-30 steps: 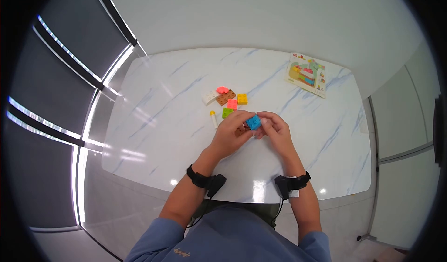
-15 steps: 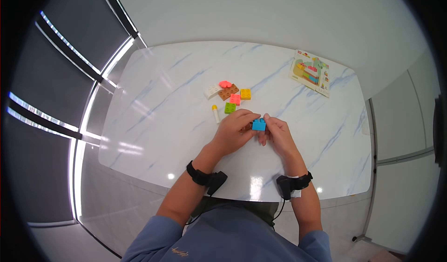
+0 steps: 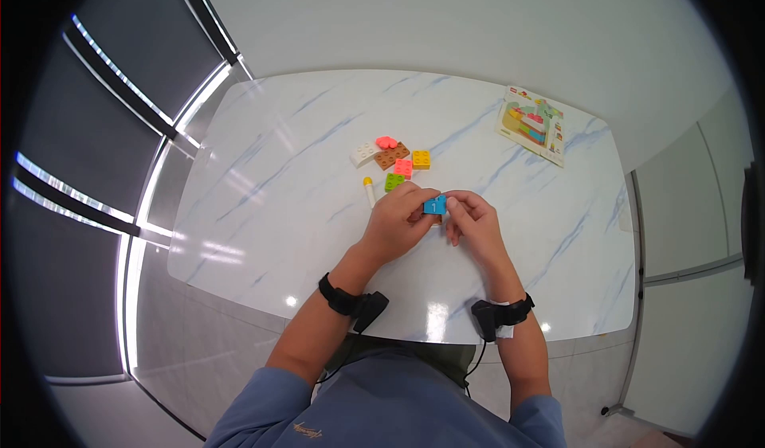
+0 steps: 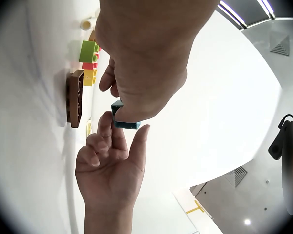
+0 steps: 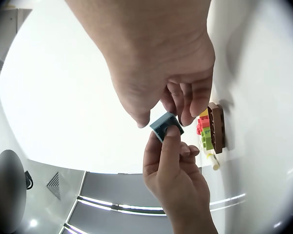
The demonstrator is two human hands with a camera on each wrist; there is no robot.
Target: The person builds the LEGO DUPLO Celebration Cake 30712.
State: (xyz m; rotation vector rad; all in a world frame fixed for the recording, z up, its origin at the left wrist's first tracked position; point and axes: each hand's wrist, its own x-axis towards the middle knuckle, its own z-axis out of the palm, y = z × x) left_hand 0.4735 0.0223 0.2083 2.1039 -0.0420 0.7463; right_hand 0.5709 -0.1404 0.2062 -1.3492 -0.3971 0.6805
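In my left hand (image 3: 396, 221) I hold a small blue toy brick (image 3: 434, 206), pinched with the thumb pressed into its hollow underside, as the right wrist view shows. A white figure like a 1 marks the face turned up to the head camera. Close by on the right is my right hand (image 3: 476, 219), its index fingertip right at the brick's edge. Its thumb stands apart from the brick in the left wrist view, and the other fingers are loosely bent. A brown brick (image 4: 75, 100) lies on the table below both hands, mostly hidden from the head camera.
Beyond my hands lie a green brick (image 3: 394, 182), a pink brick (image 3: 403, 168), a yellow brick (image 3: 421, 160), another brown brick (image 3: 392, 156), a white piece (image 3: 365, 155) and a pink rounded piece (image 3: 386, 142). A yellow-tipped white stick (image 3: 370, 191) lies left. A picture booklet (image 3: 532, 125) sits far right.
The blue brick has been turned about between the hands, so its figured face now shows, and has shifted slightly left. My right fingers have drawn back from it a little.
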